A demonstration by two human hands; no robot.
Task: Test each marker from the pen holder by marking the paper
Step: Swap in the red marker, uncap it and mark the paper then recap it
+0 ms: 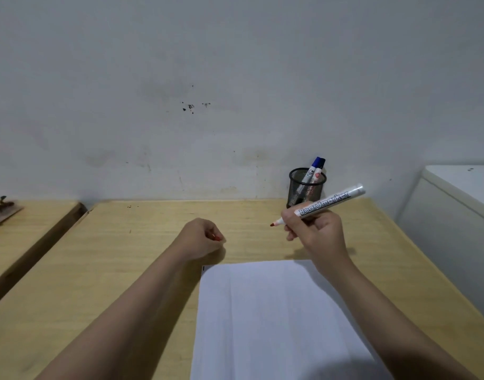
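Right hand (315,231): grip pinched around the barrel of a white board marker (328,204), writing hold, uncapped red tip (272,224) pointing left and slightly down, in the air above the counter (125,256) and beyond the far edge of the paper (262,311); tip not touching anything. Left hand (201,238): grip curled tight around a small red piece, probably the cap (216,237), kept off to the side so the tip stays bare and the cap is ready for recapping. Paper lies flat near the body, between both forearms, blank apart from a tiny dark tick at its far left corner (204,268). Mesh pen holder (306,187) stands at the wall behind the right hand, with two markers (316,168) upright inside, blue caps up. Judgement: red marker uncapped, mark not yet made.
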